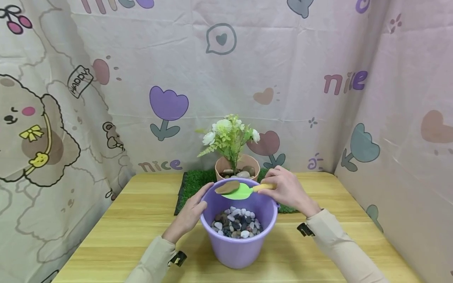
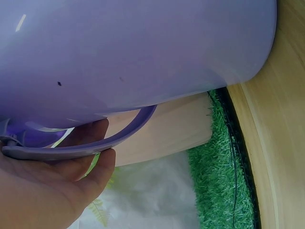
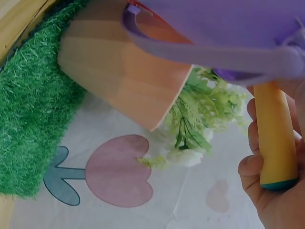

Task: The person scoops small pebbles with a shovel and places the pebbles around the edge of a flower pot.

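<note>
A purple bucket [image 1: 236, 247] stands upright at the front of the table, with many small white, grey and brown pebbles [image 1: 238, 223] at its bottom. My left hand [image 1: 190, 214] grips the bucket's left rim; in the left wrist view its fingers reach around the bucket's purple handle [image 2: 86, 150]. With my right hand [image 1: 286, 190] I hold a trowel by its yellow grip [image 3: 275, 136]. The trowel's green blade [image 1: 242, 192] lies level over the bucket's far rim, carrying a smooth brown stone [image 1: 227, 187].
Behind the bucket, a peach flowerpot [image 1: 255, 165] with white artificial flowers [image 1: 223, 126] and larger stones [image 1: 243, 174] stands on a green turf mat [image 1: 198, 179]. A patterned cloth [image 1: 226, 78] hangs behind and beside the wooden table [image 1: 116, 239].
</note>
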Demonstrator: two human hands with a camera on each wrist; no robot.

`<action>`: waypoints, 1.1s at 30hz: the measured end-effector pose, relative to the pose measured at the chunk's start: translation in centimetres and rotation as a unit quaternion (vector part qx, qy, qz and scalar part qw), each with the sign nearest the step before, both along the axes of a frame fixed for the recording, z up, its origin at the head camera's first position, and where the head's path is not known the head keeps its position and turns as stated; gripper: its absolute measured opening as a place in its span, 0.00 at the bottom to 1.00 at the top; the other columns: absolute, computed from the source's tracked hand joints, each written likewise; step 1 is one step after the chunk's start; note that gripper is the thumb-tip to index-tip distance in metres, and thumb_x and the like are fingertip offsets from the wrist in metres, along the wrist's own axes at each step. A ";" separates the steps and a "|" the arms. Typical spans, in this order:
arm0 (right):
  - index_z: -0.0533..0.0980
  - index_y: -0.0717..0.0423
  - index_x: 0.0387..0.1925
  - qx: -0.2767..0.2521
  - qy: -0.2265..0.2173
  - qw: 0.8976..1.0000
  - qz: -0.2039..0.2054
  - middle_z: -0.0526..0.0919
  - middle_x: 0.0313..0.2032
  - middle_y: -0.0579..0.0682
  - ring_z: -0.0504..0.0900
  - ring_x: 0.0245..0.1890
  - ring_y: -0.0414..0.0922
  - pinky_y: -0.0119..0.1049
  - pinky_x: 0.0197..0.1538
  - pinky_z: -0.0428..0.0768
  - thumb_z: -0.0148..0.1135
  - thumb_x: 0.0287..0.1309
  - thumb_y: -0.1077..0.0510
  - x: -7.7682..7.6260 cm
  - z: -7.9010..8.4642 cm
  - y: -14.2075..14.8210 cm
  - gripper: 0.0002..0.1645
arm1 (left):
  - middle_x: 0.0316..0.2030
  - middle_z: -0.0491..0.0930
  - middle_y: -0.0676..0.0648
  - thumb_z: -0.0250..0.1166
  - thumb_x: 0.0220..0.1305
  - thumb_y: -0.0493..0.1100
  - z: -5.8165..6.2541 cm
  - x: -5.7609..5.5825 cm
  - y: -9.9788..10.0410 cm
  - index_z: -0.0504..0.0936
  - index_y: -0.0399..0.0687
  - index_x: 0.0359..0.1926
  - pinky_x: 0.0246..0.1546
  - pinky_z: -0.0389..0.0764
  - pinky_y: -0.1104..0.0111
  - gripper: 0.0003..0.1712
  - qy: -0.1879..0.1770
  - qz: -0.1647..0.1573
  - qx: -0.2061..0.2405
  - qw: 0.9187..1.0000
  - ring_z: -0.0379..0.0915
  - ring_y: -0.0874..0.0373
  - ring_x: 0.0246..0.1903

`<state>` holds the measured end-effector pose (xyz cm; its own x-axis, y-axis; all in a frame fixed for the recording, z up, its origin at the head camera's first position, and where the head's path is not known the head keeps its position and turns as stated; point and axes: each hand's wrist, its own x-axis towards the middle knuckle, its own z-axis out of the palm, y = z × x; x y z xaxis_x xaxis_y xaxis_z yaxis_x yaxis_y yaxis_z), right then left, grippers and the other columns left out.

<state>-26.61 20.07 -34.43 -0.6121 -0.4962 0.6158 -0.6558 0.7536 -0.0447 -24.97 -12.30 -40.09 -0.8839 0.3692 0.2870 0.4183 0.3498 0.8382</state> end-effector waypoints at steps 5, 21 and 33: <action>0.89 0.47 0.32 -0.006 0.004 1.000 -0.011 0.81 0.30 0.38 0.69 0.33 0.36 0.31 0.33 0.71 0.77 0.43 0.44 0.0 0.7 0.4 0.16 | 0.70 0.66 0.47 0.45 0.64 0.36 0.0 0.1 0.0 0.58 0.59 0.75 0.58 0.74 0.55 0.37 -0.001 0.006 -0.004 1.000 0.69 0.49 0.64; 0.88 0.48 0.37 -0.015 -0.020 0.993 -0.117 0.81 0.32 0.44 0.73 0.34 0.41 0.37 0.34 0.73 0.75 0.46 0.43 -1.6 1.5 0.6 0.18 | 0.69 0.67 0.46 0.45 0.63 0.36 0.0 0.2 0.1 0.60 0.56 0.74 0.60 0.72 0.53 0.37 0.003 0.012 0.000 1.000 0.69 0.48 0.64; 0.88 0.49 0.34 0.033 0.014 0.989 -0.147 0.78 0.30 0.43 0.71 0.32 0.43 0.37 0.31 0.73 0.73 0.47 0.41 -4.5 -0.2 0.0 0.18 | 0.71 0.65 0.47 0.45 0.63 0.35 0.0 0.2 0.1 0.59 0.57 0.75 0.61 0.71 0.52 0.38 0.000 0.012 0.005 1.000 0.68 0.48 0.65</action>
